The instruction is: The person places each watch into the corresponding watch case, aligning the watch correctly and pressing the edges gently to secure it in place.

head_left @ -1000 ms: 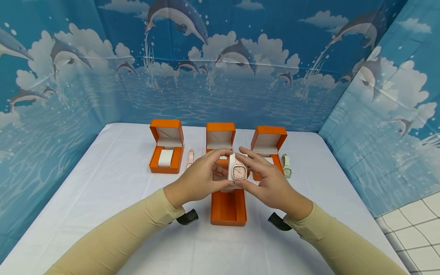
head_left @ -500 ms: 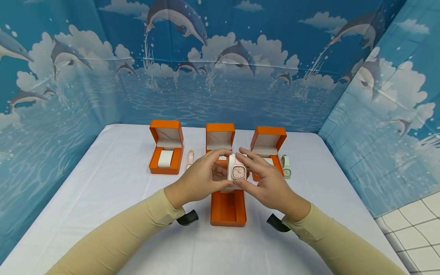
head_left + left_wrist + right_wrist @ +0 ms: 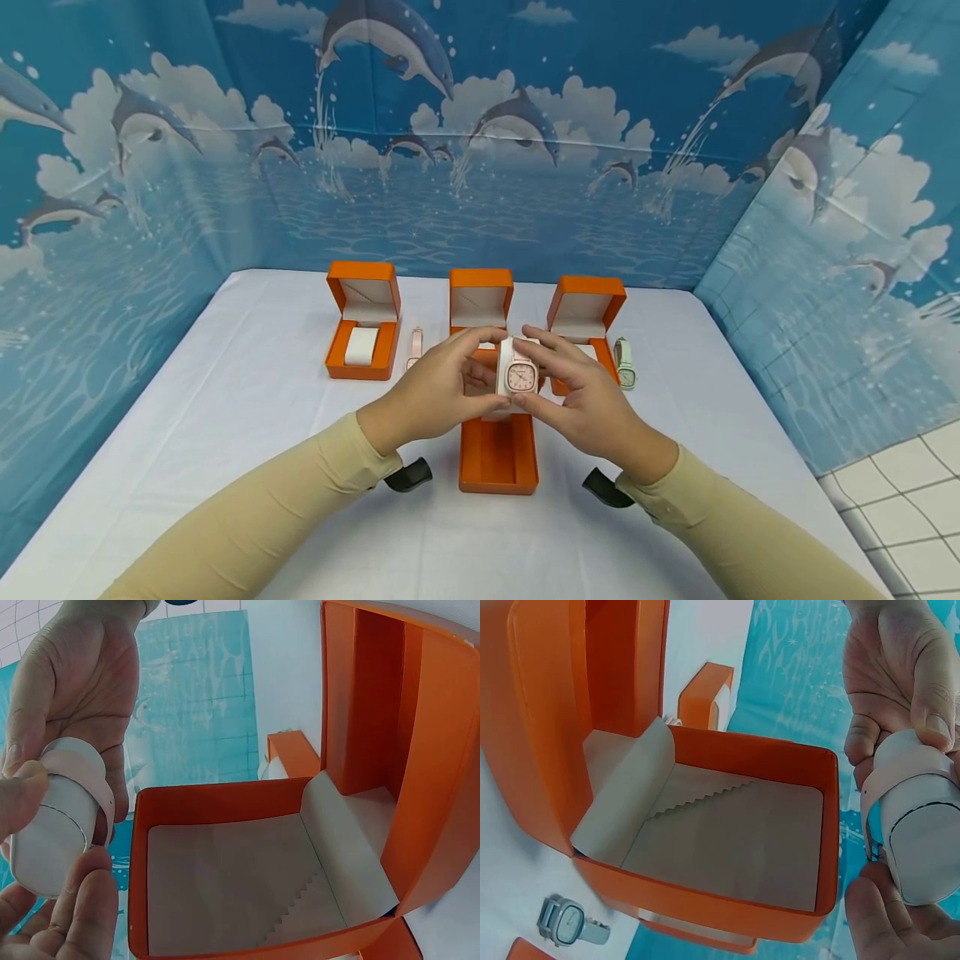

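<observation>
A pink wristwatch (image 3: 521,377) with a square dial is wrapped around a white watch cushion (image 3: 504,367), raised over the front orange watch box (image 3: 498,485). My left hand (image 3: 431,387) grips the cushion's left side between thumb and fingers. From the right, my right hand (image 3: 592,400) holds the watch and cushion, its fingertips above and its thumb below the dial. Seen from the right wrist, the pink strap (image 3: 911,769) bows away from the cushion on one side, with fingertips beside the loose end. The front box is open, and its bottom compartment holds no cushion.
Three open orange boxes stand along the back: left (image 3: 362,350), middle (image 3: 481,300) and right (image 3: 588,321). Another pink watch (image 3: 416,343) lies beside the left one, and a pale green watch (image 3: 624,363) beside the right one. A dolphin-print curtain (image 3: 480,217) encloses the white table (image 3: 300,533).
</observation>
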### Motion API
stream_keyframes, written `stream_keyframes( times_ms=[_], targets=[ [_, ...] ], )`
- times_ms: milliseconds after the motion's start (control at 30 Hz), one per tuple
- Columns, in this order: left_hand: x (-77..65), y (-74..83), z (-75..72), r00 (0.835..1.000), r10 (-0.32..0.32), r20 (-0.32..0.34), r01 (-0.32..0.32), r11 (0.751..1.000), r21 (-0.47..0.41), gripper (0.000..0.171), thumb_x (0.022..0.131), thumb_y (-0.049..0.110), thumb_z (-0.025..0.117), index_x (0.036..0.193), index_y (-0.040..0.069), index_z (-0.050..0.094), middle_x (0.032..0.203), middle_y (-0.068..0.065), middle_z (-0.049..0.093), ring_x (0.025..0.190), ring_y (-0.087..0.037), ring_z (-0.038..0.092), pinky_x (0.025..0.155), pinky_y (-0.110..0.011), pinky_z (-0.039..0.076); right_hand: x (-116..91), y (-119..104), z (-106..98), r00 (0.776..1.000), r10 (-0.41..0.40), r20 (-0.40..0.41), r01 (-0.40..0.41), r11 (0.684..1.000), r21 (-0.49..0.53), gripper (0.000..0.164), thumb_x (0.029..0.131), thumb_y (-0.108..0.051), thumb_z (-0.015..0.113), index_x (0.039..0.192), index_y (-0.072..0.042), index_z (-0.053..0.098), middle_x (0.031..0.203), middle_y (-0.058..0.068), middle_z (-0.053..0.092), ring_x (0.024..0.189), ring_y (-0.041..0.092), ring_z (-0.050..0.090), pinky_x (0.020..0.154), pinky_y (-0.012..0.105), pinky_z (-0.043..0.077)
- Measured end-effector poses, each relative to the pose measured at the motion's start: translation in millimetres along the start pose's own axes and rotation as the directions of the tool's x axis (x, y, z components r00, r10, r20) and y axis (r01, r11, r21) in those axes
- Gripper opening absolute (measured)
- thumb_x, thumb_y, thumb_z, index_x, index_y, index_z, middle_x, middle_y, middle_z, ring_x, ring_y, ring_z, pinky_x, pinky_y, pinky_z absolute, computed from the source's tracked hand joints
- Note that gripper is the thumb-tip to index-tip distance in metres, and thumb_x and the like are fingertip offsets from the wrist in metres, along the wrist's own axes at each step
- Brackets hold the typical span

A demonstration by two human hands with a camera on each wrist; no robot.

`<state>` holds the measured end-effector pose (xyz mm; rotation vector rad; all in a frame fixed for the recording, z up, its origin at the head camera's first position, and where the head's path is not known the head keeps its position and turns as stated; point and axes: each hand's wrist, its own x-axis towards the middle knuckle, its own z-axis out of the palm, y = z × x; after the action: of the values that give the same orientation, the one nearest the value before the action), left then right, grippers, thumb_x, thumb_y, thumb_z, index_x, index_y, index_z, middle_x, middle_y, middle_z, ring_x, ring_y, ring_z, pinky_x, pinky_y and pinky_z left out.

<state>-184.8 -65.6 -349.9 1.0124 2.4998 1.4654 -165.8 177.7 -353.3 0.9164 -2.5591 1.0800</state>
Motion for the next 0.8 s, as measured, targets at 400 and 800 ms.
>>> stream_keyframes(
  times_ms=[400,800],
  targets=[
    [-1.7,-0.4,-1.9,0.999,-0.034,0.008,0.034,0.999,-0.010,0.079,0.093,0.014,0.082,0.160,0.016,0.040,0.150,0.001,0.054,0.100,-0.005,0.072,0.090,-0.023,0.061,1.3,0.6,2.7,1.000,-0.005,0.019,0.003,0.998,0.055,0.068,0.094,-0.013,0.080,0.156,-0.008,0.051,0.165,0.013,0.043,0.148,0.036,0.049,0.101,0.047,0.059],
    [-1.7,-2.9,-2.3,0.999,-0.023,0.029,0.024,0.999,-0.021,0.080,0.093,0.017,0.083,0.160,0.014,0.039,0.144,-0.001,0.058,0.097,-0.002,0.072,0.086,-0.025,0.062,-2.9,1.6,-0.5,0.997,-0.008,0.083,0.001,0.997,0.077,0.079,0.096,-0.018,0.079,0.163,-0.010,0.039,0.171,0.012,0.033,0.147,0.032,0.050,0.100,0.043,0.059]
  ],
)
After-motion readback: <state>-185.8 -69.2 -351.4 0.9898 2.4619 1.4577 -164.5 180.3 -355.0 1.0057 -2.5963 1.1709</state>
